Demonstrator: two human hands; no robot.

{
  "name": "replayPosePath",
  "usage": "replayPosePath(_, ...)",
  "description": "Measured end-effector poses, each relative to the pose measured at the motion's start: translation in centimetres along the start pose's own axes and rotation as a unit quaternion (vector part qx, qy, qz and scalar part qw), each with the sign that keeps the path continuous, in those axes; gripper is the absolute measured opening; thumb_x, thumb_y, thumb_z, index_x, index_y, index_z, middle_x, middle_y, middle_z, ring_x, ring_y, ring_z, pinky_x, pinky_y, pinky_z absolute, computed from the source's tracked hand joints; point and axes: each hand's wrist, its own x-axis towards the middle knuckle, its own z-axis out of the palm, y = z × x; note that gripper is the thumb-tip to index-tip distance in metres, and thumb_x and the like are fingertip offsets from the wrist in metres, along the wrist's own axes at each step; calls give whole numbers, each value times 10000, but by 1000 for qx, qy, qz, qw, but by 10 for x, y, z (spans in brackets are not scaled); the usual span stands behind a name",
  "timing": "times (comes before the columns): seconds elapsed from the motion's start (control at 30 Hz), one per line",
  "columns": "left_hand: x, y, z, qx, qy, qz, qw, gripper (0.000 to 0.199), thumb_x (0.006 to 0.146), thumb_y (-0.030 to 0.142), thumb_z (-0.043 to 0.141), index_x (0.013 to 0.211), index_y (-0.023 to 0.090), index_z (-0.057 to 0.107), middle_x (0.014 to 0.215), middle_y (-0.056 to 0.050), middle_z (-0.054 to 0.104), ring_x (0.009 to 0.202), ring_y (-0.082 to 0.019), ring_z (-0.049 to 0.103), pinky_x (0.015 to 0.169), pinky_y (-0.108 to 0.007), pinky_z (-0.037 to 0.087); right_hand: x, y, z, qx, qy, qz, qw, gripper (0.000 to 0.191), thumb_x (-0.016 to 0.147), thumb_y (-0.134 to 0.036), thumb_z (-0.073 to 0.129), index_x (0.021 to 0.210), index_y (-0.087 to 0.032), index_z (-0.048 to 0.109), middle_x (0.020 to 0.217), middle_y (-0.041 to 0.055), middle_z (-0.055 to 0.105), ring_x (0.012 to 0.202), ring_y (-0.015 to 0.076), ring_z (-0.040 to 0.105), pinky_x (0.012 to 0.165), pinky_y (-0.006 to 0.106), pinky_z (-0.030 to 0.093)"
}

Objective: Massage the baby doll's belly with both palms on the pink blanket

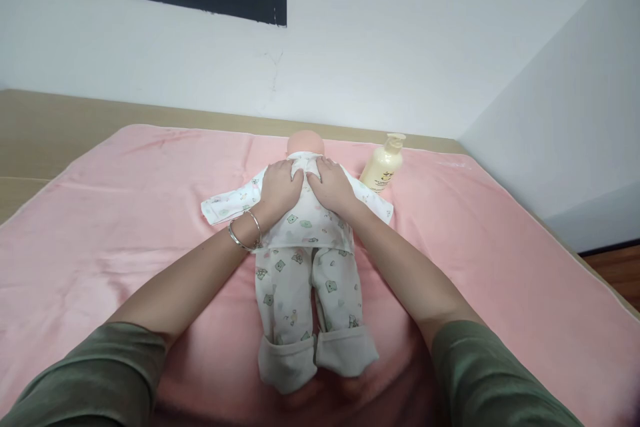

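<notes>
Two bare hands: L hand [281, 187] & R hand [333, 185] laid palms down on bald baby doll in white animal-print cloth top & trousers [311, 221], over upper torso; thumbs out, nothing pinched. Doll on smooth pink fabric sheet [100, 240], head [306, 142] near sheet's far edge. Prob. light; head likely firm, clothes soft, loose, apt to slip. Best hold: under both arms thru cloth, not by sleeves [229, 204].

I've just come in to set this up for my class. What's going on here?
A person has the left hand and right hand laid flat, side by side, on the upper body of a doll. It lies on a pink blanket in a printed top and trousers, sleeves spread outward. A pump bottle is beside the right-hand sleeve.
</notes>
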Motion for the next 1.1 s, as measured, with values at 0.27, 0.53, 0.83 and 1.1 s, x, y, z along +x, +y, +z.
replayPosePath(0.27, 1, -3, 2, -4, 0, -3, 1000, 471, 957, 323, 348, 1211, 102, 678, 1205, -177, 724, 1162, -313, 641, 1081, -438, 446, -3, -3, -3, -14, -5, -8, 1000, 517, 1029, -349, 350, 1390, -20, 520, 1471, 223, 558, 1351, 329, 516, 1165, 450, 354)
replayPosePath(0.53, -4, 7, -6, 49, 2, -2, 999, 463, 974, 306, 341, 1201, 93, 683, 1171, -181, 728, 1144, -311, 646, 1055, -433, 468, 3, 14, -8, 8, -46, -44, 998, 604, 1022, -472, 344, 1446, -59, 464, 1501, 213, 532, 1346, 342, 528, 1131, 464, 392)
replayPosePath(0.83, -16, 31, -29, 116, -64, 16, 991, 293, 921, 238, 430, 825, 168, 698, 942, -158, 727, 921, -302, 671, 811, -404, 506, -5, -1, -27, -29, -95, -23, 995, 548, 1046, -424, 323, 1413, -51, 484, 1416, 222, 600, 1261, 345, 583, 1062, 449, 432)
replayPosePath(1.1, -10, 26, -26, 65, -67, 5, 996, 271, 907, 200, 413, 861, 170, 678, 1003, -151, 726, 968, -301, 664, 862, -412, 508, -25, -31, -18, -95, -63, 10, 993, 509, 1028, -273, 312, 1411, 9, 493, 1384, 280, 593, 1288, 374, 557, 1099, 479, 408)
